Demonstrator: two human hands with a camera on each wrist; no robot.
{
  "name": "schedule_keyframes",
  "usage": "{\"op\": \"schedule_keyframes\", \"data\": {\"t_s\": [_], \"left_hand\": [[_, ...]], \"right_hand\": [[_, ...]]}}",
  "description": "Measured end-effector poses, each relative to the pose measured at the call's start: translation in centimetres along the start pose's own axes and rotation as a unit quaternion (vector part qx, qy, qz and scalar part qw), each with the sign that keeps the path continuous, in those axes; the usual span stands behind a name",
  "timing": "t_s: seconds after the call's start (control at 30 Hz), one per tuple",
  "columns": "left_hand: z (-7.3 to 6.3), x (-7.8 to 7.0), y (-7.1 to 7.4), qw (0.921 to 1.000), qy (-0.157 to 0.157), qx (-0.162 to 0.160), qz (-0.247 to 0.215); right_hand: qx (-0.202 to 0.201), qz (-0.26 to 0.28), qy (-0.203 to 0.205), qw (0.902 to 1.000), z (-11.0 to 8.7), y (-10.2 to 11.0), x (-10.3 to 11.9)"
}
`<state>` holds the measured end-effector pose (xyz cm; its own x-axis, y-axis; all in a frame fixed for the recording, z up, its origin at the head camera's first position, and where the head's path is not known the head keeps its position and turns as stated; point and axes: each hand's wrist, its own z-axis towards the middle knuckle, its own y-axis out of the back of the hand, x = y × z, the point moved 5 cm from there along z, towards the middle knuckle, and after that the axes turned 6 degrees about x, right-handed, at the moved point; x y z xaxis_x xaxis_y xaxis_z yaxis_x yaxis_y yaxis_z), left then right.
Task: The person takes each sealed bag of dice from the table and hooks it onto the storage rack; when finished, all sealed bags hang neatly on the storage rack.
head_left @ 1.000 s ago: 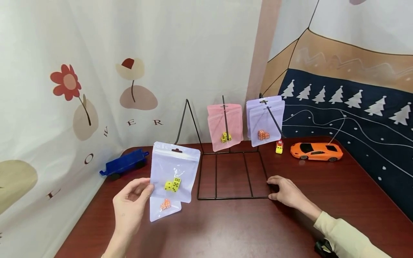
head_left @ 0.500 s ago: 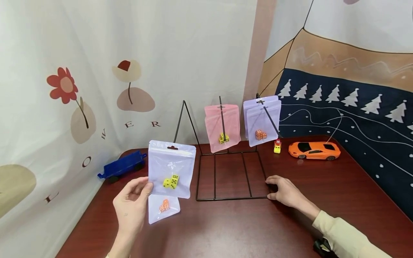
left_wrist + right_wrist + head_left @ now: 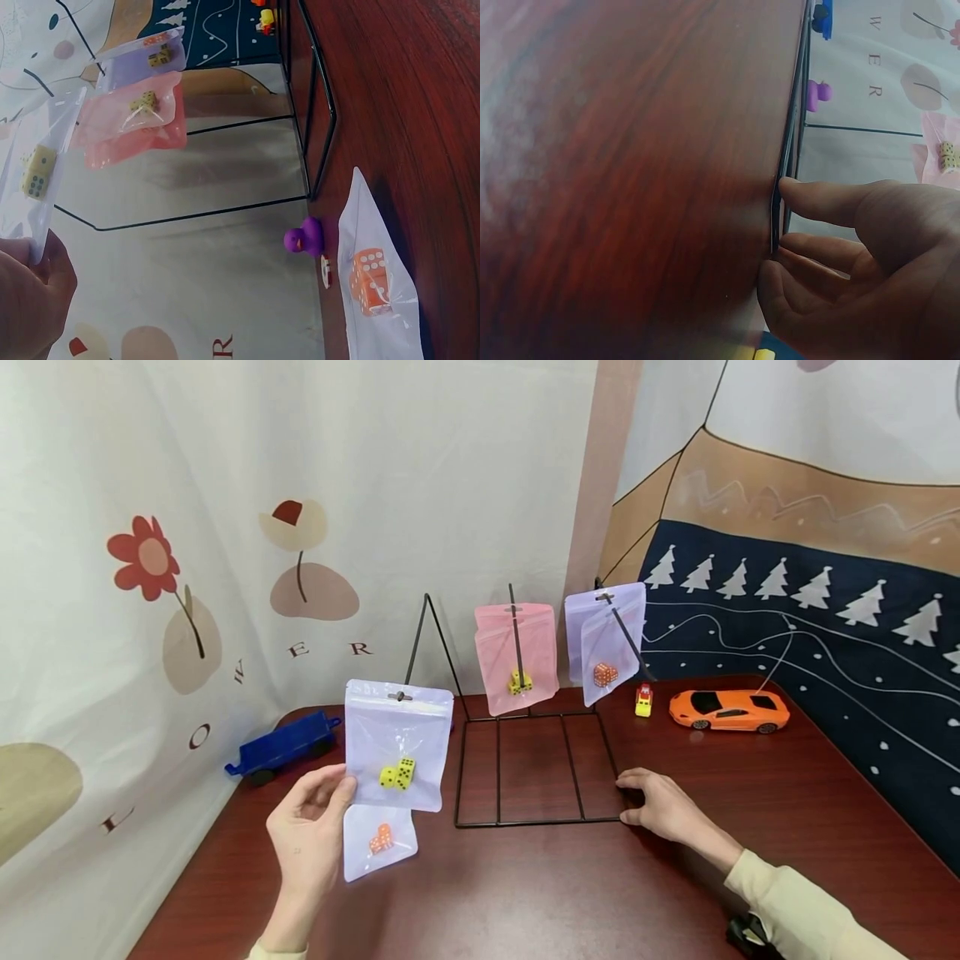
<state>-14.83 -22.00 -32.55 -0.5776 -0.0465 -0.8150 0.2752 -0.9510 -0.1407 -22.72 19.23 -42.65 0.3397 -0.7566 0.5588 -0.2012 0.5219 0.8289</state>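
My left hand pinches a clear-fronted lavender zip bag by its left edge, with yellow dice inside. The bag is upright, and its hang hole overlaps the front end of the left hook of a black wire display rack. At the rack's front right corner, my right hand grips the base wire between thumb and fingers. Pink bags with yellow dice hang on the middle hook. Lavender bags with orange dice hang on the right one.
Another lavender bag with orange dice lies on the table below the held bag. Behind stand a blue trailer, a purple rubber duck, a small red-yellow toy and an orange toy car. Printed curtains close off the back.
My left hand has raised the lavender bag slightly, bringing its hole up to the left hook's end. The front bag on the right hook has turned. My right hand keeps its grip.
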Motion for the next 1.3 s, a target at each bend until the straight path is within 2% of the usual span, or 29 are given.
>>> {"op": "schedule_keyframes", "data": {"t_s": [0.1,0.2,0.4,0.57,0.93,1.3], "left_hand": [[0.1,0.1,-0.1,0.9999,0.006,-0.007,0.013],[0.2,0.4,-0.2,0.9999,0.005,-0.007,0.008],[0.4,0.6,-0.4,0.9998,-0.009,-0.003,0.02],[0.7,0.6,-0.6,0.9998,-0.02,-0.003,0.007],[1.3,1.8,-1.4,0.9992,-0.008,-0.014,-0.036],[1.9,2.8,-2.4,0.999,-0.002,-0.032,-0.03]], "right_hand": [[-0.001,0.0,0.0,1.0,0.0,-0.1,-0.1],[-0.001,-0.001,-0.002,1.0,0.0,-0.1,-0.2],[0.002,-0.004,-0.001,1.0,0.1,-0.3,-0.2],[0.0,-0.006,0.004,1.0,0.2,-0.3,-0.2],[0.0,-0.004,0.0,1.0,0.4,-0.1,-0.1],[-0.003,-0.008,0.002,1.0,0.2,-0.1,-0.2]]}}
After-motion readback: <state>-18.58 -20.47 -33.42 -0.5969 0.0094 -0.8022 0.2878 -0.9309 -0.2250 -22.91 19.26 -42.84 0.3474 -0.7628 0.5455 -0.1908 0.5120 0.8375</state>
